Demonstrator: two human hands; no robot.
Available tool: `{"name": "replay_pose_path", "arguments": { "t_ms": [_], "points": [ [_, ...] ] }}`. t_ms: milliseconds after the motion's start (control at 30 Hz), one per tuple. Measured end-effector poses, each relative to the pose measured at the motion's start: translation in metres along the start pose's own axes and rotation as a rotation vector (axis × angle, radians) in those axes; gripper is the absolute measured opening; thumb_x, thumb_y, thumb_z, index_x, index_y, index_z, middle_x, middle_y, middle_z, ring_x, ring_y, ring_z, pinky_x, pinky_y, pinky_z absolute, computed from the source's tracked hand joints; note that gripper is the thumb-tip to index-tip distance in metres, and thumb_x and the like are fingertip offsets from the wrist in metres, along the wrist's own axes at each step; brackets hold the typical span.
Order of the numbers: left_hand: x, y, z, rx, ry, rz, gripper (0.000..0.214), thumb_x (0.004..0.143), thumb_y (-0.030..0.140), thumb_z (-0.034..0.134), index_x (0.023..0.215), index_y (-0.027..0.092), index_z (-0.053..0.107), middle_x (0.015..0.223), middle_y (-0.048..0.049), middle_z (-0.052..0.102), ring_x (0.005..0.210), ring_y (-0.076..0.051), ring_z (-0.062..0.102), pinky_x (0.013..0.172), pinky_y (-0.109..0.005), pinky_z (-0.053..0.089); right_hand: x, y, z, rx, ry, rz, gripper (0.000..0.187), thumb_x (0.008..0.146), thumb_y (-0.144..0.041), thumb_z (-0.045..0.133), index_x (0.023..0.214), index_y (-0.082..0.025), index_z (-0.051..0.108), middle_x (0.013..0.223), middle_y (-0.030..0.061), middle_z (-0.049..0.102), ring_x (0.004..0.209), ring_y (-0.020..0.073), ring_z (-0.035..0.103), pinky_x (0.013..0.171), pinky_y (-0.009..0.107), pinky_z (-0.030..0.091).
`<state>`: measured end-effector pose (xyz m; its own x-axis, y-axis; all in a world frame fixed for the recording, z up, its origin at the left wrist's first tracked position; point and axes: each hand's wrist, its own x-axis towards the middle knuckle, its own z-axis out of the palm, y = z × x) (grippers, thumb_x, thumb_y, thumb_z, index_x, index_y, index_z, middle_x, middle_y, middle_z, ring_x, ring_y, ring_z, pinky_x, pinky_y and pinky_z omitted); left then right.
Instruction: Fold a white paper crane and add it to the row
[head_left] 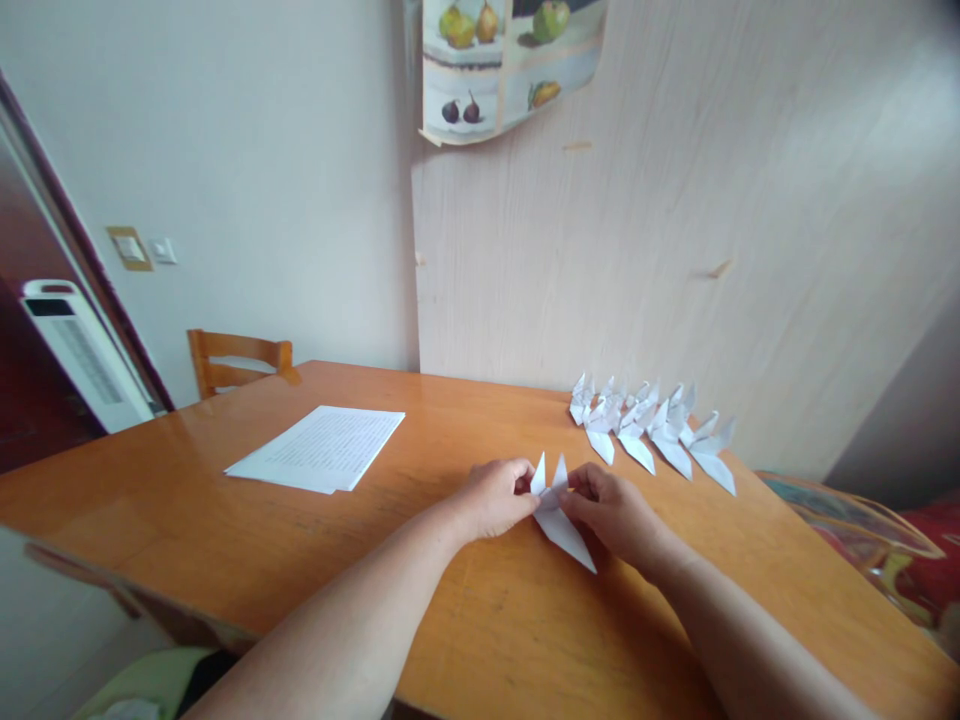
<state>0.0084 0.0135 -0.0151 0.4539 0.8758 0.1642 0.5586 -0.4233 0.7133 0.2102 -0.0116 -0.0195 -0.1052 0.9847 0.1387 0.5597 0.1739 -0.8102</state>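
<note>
Between my two hands is a white folded paper crane (pixel 564 532), with two narrow points standing up and a broad flap slanting down toward me. My left hand (pixel 499 497) pinches its left side between thumb and fingers. On the other side, my right hand (pixel 611 508) grips the paper near the right point with thumb and forefinger. Several finished paper cranes (pixel 671 437) stand in rows beyond my right hand, near the table's back edge. They are white, with raised necks and tails and spread wings.
A stack of printed paper sheets (pixel 319 450) lies on the wooden table (pixel 442 420) to the left. Behind the table's far left corner is a wooden chair (pixel 240 348). Fruit pictures (pixel 514 65) hang on the wall. Colourful items (pixel 862 530) are beyond the right edge.
</note>
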Motion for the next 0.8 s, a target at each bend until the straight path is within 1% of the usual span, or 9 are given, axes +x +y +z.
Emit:
{"name": "replay_pose_path", "arguments": {
  "t_ms": [133, 267, 333, 433, 500, 600, 700, 800],
  "points": [
    [-0.005, 0.01, -0.001, 0.089, -0.014, 0.034, 0.017, 0.075, 0.032, 0.065, 0.088, 0.021, 0.064, 0.084, -0.0011, 0.069, 0.075, -0.019, 0.061, 0.064, -0.025, 0.043, 0.004, 0.004, -0.001, -0.181, 0.072, -0.009, 0.016, 0.08, -0.036, 0.059, 0.078, -0.02, 0.06, 0.065, -0.0006, 0.06, 0.058, 0.0143, 0.051, 0.052, 0.025, 0.034],
    [-0.006, 0.013, 0.003, 0.056, -0.035, 0.083, 0.015, 0.073, 0.024, 0.063, 0.087, 0.02, 0.063, 0.084, -0.0032, 0.069, 0.073, -0.018, 0.061, 0.061, -0.025, 0.043, 0.002, 0.0, -0.006, -0.368, 0.149, -0.014, 0.026, 0.082, -0.045, 0.059, 0.073, -0.021, 0.058, 0.061, -0.0004, 0.06, 0.056, 0.0144, 0.051, 0.051, 0.025, 0.029],
    [-0.006, 0.013, 0.005, 0.028, -0.034, 0.109, 0.015, 0.074, 0.02, 0.06, 0.088, 0.02, 0.063, 0.084, -0.0036, 0.069, 0.073, -0.018, 0.061, 0.061, -0.025, 0.043, -0.002, -0.005, -0.009, -0.438, 0.148, 0.0, 0.027, 0.083, -0.046, 0.058, 0.07, -0.022, 0.058, 0.062, 0.0003, 0.062, 0.056, 0.0145, 0.052, 0.051, 0.025, 0.027],
    [-0.005, 0.013, 0.009, -0.009, -0.047, 0.155, 0.016, 0.075, 0.018, 0.057, 0.09, 0.019, 0.063, 0.085, -0.0037, 0.069, 0.073, -0.018, 0.061, 0.061, -0.025, 0.043, -0.009, -0.013, -0.012, -0.508, 0.125, 0.002, 0.021, 0.085, -0.04, 0.059, 0.072, -0.024, 0.064, 0.068, 0.0023, 0.067, 0.061, 0.0162, 0.056, 0.052, 0.026, 0.024],
    [-0.006, 0.013, 0.011, -0.036, -0.06, 0.188, 0.018, 0.075, 0.016, 0.057, 0.092, 0.018, 0.063, 0.086, -0.0039, 0.069, 0.074, -0.017, 0.062, 0.062, -0.025, 0.044, -0.012, -0.017, -0.012, -0.521, 0.101, -0.017, 0.017, 0.085, -0.035, 0.058, 0.076, -0.025, 0.069, 0.073, 0.0035, 0.07, 0.065, 0.0177, 0.058, 0.053, 0.027, 0.025],
    [-0.006, 0.013, 0.011, -0.051, -0.072, 0.221, 0.024, 0.074, 0.012, 0.056, 0.096, 0.018, 0.063, 0.088, -0.0042, 0.07, 0.075, -0.017, 0.062, 0.064, -0.025, 0.045, -0.014, -0.018, -0.012, -0.514, 0.037, -0.044, 0.017, 0.087, -0.03, 0.056, 0.081, -0.026, 0.071, 0.075, 0.0038, 0.071, 0.067, 0.018, 0.06, 0.055, 0.027, 0.026],
    [-0.007, 0.014, 0.01, -0.035, -0.067, 0.202, 0.025, 0.074, 0.012, 0.056, 0.098, 0.018, 0.062, 0.089, -0.004, 0.07, 0.076, -0.017, 0.063, 0.066, -0.025, 0.046, -0.013, -0.018, -0.01, -0.469, 0.0, -0.066, 0.018, 0.086, -0.024, 0.054, 0.082, -0.026, 0.072, 0.075, 0.0032, 0.072, 0.067, 0.018, 0.062, 0.058, 0.026, 0.031],
    [-0.008, 0.016, 0.009, -0.02, -0.06, 0.156, 0.021, 0.076, 0.019, 0.061, 0.096, 0.018, 0.06, 0.089, -0.0039, 0.069, 0.077, -0.018, 0.064, 0.065, -0.026, 0.046, -0.012, -0.017, -0.007, -0.379, -0.022, -0.109, 0.022, 0.082, -0.017, 0.054, 0.086, -0.027, 0.073, 0.078, 0.003, 0.073, 0.071, 0.0192, 0.064, 0.062, 0.026, 0.036]
  ]
}}
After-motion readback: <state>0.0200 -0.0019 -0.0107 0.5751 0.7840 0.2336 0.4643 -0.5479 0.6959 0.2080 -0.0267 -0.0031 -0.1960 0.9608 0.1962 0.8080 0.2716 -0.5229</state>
